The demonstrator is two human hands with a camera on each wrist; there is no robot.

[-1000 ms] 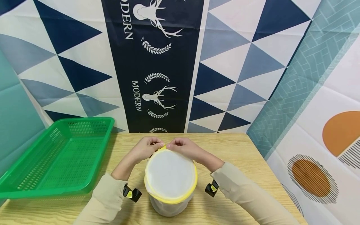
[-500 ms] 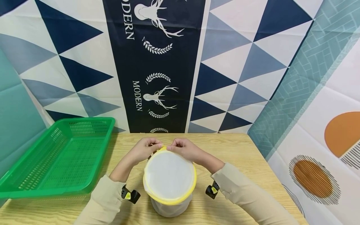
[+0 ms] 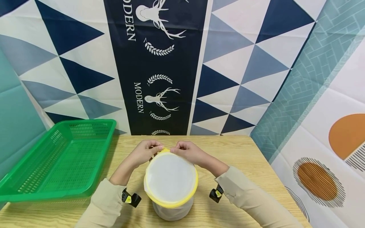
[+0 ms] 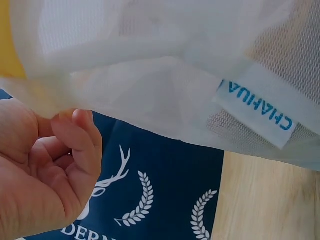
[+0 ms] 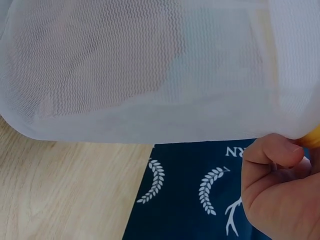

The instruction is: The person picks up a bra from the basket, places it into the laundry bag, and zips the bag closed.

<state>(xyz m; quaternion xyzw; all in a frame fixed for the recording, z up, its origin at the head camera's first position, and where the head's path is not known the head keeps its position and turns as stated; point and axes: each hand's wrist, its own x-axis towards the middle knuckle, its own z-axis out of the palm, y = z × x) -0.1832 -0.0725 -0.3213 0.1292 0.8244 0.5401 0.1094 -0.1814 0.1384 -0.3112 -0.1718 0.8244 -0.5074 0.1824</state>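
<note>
A white mesh laundry bag (image 3: 171,179), round like a drum, stands on the table with a yellow zipper edging (image 3: 196,180) around its top. At the far side of that edging, my left hand (image 3: 144,152) pinches the yellow rim between thumb and fingers. Just to the right, my right hand (image 3: 188,152) pinches the same rim, a small gap from the left fingertips. In the left wrist view, a white label (image 4: 257,114) with blue CHAHUA lettering shows on the bag's side. The right wrist view shows the translucent mesh wall (image 5: 95,65) hanging slightly creased.
A green perforated basket (image 3: 97,171) sits on the left of the wooden table (image 3: 228,202). A patterned cloth (image 3: 159,63) with deer motifs hangs behind the table's back edge. Wall covering (image 3: 310,95) flanks the right side.
The fingertips of my two hands have moved slightly apart along the yellow rim. The bag's top has shifted a little to the left.
</note>
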